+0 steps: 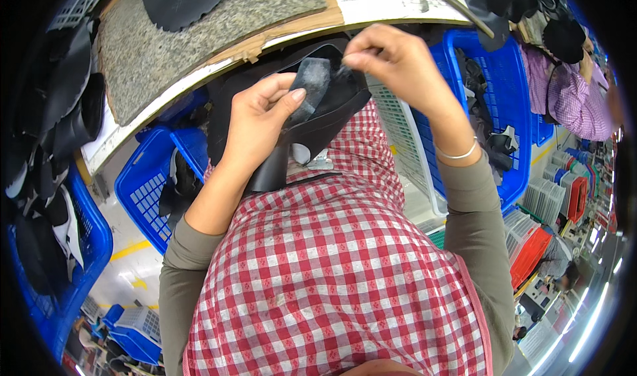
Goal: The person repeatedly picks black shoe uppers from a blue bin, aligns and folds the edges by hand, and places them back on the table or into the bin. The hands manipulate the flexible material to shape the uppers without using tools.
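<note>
My left hand (262, 114) grips a small dark piece with a cloudy grey face (313, 79) between thumb and fingers. To its right, my right hand (395, 61) is raised with thumb and fingertips pinched together. A faint wisp shows below those fingertips, too blurred to name. Black sheet material (338, 107) lies across my lap beneath both hands, and a curled black piece (269, 172) hangs under my left wrist. A small whitish piece (300, 154) rests by the lap's edge, on my red checked apron (318, 256).
Ahead is a white-topped bench with a speckled stone slab (199, 41) and a black sheet (186, 1) on it. Blue baskets (149, 190) holding dark pieces stand left; another blue basket (521, 137) is at right. Beyond it sits a person in a checked shirt (577, 104).
</note>
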Tool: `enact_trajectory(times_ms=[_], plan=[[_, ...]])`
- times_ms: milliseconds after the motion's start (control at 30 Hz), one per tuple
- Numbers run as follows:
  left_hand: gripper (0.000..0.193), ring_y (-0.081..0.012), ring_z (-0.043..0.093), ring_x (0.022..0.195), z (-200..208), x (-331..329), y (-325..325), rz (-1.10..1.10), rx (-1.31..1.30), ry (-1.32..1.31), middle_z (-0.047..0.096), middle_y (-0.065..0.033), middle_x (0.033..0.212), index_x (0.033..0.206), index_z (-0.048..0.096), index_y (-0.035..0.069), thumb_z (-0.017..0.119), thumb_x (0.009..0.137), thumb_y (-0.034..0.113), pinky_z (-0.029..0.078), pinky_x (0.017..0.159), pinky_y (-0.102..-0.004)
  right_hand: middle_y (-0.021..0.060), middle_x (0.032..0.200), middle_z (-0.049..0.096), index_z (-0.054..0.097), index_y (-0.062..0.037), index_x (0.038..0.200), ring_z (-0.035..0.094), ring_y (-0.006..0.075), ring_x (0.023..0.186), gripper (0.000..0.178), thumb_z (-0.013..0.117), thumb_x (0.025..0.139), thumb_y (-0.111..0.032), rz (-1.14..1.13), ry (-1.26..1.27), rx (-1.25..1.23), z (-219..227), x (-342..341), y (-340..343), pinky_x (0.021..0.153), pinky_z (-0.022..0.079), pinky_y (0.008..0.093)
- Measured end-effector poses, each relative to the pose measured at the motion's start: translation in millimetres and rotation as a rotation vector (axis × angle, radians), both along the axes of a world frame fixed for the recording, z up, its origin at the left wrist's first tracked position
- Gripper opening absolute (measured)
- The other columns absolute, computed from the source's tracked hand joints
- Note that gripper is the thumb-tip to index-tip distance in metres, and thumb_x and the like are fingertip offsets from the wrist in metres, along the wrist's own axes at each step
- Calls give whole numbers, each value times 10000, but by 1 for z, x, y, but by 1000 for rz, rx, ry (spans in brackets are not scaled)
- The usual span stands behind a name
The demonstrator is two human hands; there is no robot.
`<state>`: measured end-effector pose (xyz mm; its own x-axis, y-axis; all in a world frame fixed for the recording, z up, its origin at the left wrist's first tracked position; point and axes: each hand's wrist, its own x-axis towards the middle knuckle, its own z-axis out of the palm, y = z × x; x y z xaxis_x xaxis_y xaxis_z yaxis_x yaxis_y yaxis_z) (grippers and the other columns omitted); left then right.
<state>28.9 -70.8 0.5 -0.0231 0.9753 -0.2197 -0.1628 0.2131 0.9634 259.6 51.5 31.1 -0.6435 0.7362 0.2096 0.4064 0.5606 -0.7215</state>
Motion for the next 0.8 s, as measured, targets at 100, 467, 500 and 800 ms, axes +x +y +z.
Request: enact_trajectory(times_ms=[100, 467, 500, 800], plan=[[211, -87, 687, 957, -2, -1, -1, 9, 2, -23, 762, -63, 1047, 1192, 722, -26, 689, 993, 38, 547, 853, -251, 46, 864, 716, 735, -68, 967, 690, 153, 793, 234, 845, 845, -234, 13, -87, -98, -3, -15, -11, 692, 550, 294], [241, -91, 668, 936, -9, -9, -2, 74, -28, 80, 744, -57, 1071, 1202, 700, -63, 696, 974, 15, 519, 852, -237, 25, 879, 738, 735, -66, 960, 670, 172, 774, 241, 746, 953, -306, -180, 491, -483, -13, 79, -4, 719, 537, 344], [227, -87, 670, 921, -10, -11, -2, 41, 32, 36, 746, -58, 1055, 1186, 704, -58, 700, 976, 27, 518, 845, -233, 14, 951, 737, 725, -67, 1051, 659, 157, 850, 293, 724, 976, -350, -293, 488, -625, -26, 100, -10, 768, 536, 341], [207, -90, 677, 877, -20, -12, 2, 44, 10, 8, 756, -73, 1010, 1150, 707, -55, 708, 989, 76, 522, 823, -233, 224, 1521, 494, 482, -5, 1506, 467, 332, 1428, 956, 601, 914, -746, -542, 38, -1313, -244, 173, -242, 1171, 362, 472]])
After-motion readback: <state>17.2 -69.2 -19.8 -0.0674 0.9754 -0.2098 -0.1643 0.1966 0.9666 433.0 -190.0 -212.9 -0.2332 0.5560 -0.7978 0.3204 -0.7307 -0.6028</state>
